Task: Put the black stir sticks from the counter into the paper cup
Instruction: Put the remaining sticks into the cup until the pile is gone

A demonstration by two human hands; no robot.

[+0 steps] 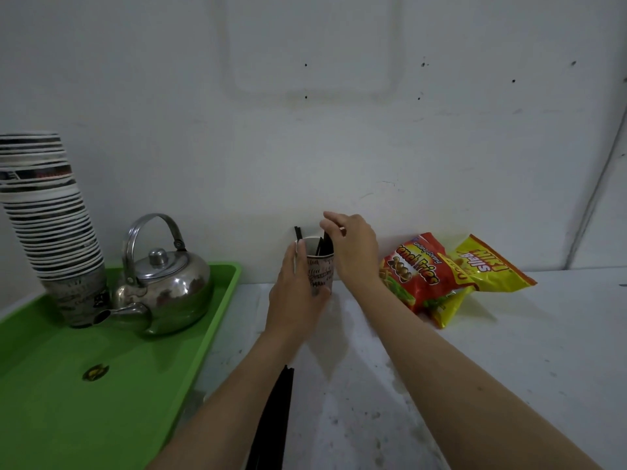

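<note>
A printed paper cup [320,273] stands upright on the white counter against the back wall. My left hand [293,288] wraps around its left side and grips it. My right hand [353,247] is over the cup's right rim, fingers pinched on black stir sticks [326,244] that reach down into the cup. Another black stick [298,232] pokes up from the cup's far left rim. A bundle of black stir sticks [274,415] lies on the counter near me, between my forearms, partly under my left arm.
A green tray [61,401] at the left holds a steel kettle [166,279] and a tall stack of paper cups [51,225]. Two snack bags, red [419,269] and yellow [488,266], lean against the wall at the right. The counter [475,351] is stained white.
</note>
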